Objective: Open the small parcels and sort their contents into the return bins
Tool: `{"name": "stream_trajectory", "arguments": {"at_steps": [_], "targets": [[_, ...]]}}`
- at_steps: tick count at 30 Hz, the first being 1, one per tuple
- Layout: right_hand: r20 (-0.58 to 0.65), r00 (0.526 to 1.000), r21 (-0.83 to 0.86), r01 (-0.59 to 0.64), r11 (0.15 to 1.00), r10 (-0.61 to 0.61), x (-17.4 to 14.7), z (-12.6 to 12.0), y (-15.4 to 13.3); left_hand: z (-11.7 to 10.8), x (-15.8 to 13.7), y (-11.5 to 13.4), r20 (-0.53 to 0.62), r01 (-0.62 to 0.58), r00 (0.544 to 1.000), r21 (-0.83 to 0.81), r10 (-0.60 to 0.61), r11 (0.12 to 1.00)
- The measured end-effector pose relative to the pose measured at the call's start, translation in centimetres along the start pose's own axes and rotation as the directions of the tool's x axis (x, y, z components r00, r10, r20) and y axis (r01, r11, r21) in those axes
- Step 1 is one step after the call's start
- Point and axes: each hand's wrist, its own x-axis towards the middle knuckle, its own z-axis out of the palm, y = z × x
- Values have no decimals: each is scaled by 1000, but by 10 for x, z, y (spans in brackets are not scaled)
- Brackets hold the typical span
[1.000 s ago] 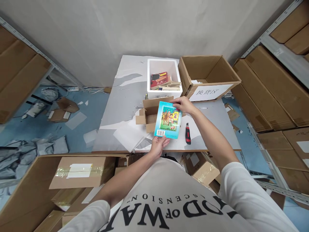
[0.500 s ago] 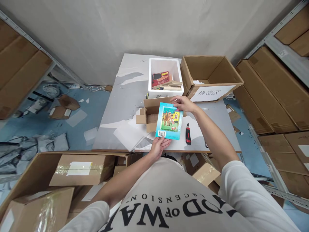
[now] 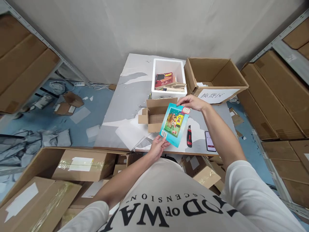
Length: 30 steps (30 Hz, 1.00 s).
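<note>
Both hands' fingers (image 3: pixel 184 99) hold a turquoise book (image 3: pixel 174 125).

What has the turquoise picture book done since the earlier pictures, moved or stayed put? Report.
Yes: judged against the red-and-black utility knife, the turquoise picture book has shifted right, closer to it, and turned clockwise.

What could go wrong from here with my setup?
The phone lies near the front edge of the table, by the right forearm, and might get knocked off.

The utility knife lies loose near the blue book; a hand could brush it, though I can't tell whether its blade is out.

The left hand and right hand grip the book near its edges, so it could slip.
</note>
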Motion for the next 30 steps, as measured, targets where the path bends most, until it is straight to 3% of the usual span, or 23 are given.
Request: {"name": "stream_trajectory", "arguments": {"at_steps": [5,12,15,19,30], "targets": [[-61,993,-26,104,994,-105,5,3,-5,2,5,4,-30,-44,999,-3,44,999],[-192,981,-63,-52,997,39,9,-2,-19,7,1,15,88,-58,995,26,55,998],[-226,969,-84,-123,989,102,11,1,-14,6,1,13,73,-115,992,107,108,988],[-228,960,-62,-178,982,160,14,10,-1,5,5,7,16,-142,990,186,142,972],[-171,967,-1,-190,982,188,17,9,7,5,9,-1,32,-136,991,194,133,971]]}}
